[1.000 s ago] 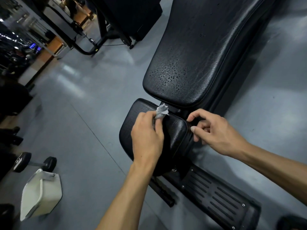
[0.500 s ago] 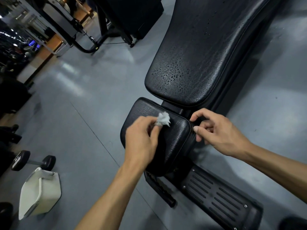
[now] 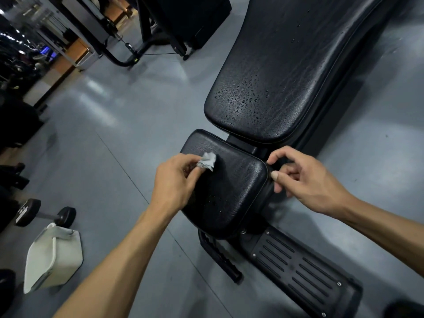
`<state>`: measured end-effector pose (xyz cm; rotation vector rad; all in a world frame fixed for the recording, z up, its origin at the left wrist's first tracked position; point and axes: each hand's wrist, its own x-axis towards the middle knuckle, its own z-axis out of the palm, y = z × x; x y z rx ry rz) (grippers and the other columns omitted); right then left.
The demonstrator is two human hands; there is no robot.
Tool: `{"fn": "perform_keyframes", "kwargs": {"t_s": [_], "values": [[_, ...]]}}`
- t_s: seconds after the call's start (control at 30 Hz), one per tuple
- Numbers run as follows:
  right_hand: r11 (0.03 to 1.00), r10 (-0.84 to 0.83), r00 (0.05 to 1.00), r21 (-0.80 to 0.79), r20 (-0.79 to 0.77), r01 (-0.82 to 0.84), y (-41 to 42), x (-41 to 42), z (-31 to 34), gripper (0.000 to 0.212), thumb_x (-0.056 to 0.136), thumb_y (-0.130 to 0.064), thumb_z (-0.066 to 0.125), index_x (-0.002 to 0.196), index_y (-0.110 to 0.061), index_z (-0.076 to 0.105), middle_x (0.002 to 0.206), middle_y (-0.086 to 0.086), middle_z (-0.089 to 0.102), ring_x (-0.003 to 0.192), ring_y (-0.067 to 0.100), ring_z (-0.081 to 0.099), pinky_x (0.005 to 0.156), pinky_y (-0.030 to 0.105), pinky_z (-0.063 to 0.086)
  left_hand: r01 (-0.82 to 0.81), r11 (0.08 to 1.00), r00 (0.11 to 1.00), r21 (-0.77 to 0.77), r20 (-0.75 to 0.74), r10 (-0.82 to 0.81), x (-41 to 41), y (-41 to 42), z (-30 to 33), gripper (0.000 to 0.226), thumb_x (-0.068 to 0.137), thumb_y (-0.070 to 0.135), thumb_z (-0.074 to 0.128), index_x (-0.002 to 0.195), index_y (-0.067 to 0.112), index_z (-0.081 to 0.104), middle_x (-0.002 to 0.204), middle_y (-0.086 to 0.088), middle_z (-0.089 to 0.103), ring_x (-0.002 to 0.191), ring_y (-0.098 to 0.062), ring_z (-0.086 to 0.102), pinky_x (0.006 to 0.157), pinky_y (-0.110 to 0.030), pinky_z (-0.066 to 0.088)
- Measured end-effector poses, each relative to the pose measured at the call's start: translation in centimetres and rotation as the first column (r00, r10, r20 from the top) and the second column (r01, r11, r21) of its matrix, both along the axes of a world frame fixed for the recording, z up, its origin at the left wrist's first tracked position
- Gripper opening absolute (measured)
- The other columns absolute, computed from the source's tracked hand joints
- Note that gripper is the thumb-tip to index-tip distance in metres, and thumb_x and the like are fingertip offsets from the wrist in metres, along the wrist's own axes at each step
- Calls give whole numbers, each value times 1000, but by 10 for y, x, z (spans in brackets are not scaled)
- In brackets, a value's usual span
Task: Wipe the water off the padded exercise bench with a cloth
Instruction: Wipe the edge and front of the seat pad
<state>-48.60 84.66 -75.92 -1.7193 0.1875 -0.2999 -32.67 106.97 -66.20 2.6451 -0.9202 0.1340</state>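
Note:
A black padded exercise bench fills the middle and right of the head view. Its small seat pad [image 3: 238, 187] lies near me and its long back pad [image 3: 275, 72] stretches away, with water droplets on its near end. My left hand [image 3: 176, 182] pinches a small crumpled grey cloth [image 3: 207, 161] and holds it against the left part of the seat pad. My right hand [image 3: 305, 177] is at the seat pad's right edge, fingers curled around the edge beside the bench frame.
A black slotted foot plate [image 3: 305, 267] of the bench sits at lower right. On the grey floor to the left lie a white tub [image 3: 52, 255] and a black dumbbell [image 3: 43, 214]. Other gym machine frames [image 3: 128, 49] stand at the back left.
My left hand has dragged the cloth from the seat pad's far edge leftward across its top. My right hand stayed at the pad's right edge.

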Motion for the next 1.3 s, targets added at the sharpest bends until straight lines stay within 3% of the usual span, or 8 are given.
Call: {"fn": "perform_keyframes", "kwargs": {"t_s": [0.1, 0.3, 0.53, 0.7, 0.87, 1.07, 1.23, 1.3], "values": [[1000, -3, 1000, 5, 2, 3, 1, -1, -1, 24, 99, -9, 60, 107, -31, 56, 69, 5, 71, 60, 34, 62, 63, 52, 56, -129, 990, 992, -64, 10, 130, 16, 0, -3, 8, 93, 28, 74, 98, 25, 79, 69, 14, 63, 64, -8, 56, 62, -16, 40], [1000, 6, 1000, 3, 4, -6, 0, -2, -1, 23, 100, -11, 60, 106, -33, 56, 69, 5, 71, 55, 20, 61, 61, 39, 54, -157, 987, 985, 20, -70, 158, 31, 25, 4, 5, 90, 25, 77, 95, 25, 78, 77, 7, 71, 76, -16, 68, 79, -38, 57], [1000, 20, 1000, 9, 10, -20, -1, 0, -3, 23, 100, -9, 60, 108, -31, 56, 69, 5, 71, 54, 21, 59, 61, 33, 51, -106, 994, 988, -20, -117, 103, 18, 38, -5, 9, 92, 23, 73, 89, 31, 71, 75, 8, 70, 73, -14, 66, 74, -33, 54], [1000, 24, 1000, 19, 17, -25, 0, 1, -3, 23, 99, -8, 61, 107, -29, 56, 69, 8, 70, 53, 20, 58, 57, 24, 47, -285, 957, 956, -48, -82, 281, 21, 47, -7, 6, 92, 31, 70, 87, 28, 68, 67, 8, 66, 66, -22, 65, 71, -44, 56], [1000, 26, 1000, 17, 13, -26, -1, 1, -3, 22, 99, -8, 62, 108, -28, 57, 70, 10, 70, 54, 25, 58, 58, 25, 49, -85, 994, 984, -69, -165, 72, -38, 53, -16, 7, 93, 25, 70, 94, 31, 71, 75, 14, 66, 64, -10, 63, 64, -32, 52], [999, 35, 999, 34, 18, -36, 1, 0, -2, 23, 100, -8, 60, 108, -30, 57, 70, 12, 69, 55, 21, 57, 58, 28, 52, -334, 931, 939, -148, -142, 314, -9, 56, -21, 14, 92, 36, 65, 80, 27, 66, 61, 7, 63, 59, -16, 60, 61, -34, 48], [997, 42, 999, 57, 11, -42, 1, -1, 0, 21, 100, -7, 59, 109, -26, 56, 70, 14, 69, 54, 20, 55, 57, 25, 51, -97, 992, 978, -86, -192, 79, -53, 57, -22, 3, 94, 32, 68, 93, 30, 70, 79, 10, 66, 73, -14, 63, 68, -35, 52], [997, 45, 999, 60, 9, -45, 1, 0, 1, 21, 100, -7, 59, 109, -26, 56, 70, 15, 68, 54, 19, 55, 57, 24, 50, -177, 981, 976, -81, -145, 164, -37, 58, -22, 5, 95, 32, 69, 93, 29, 72, 76, 11, 67, 72, -15, 64, 69, -35, 52]]}}
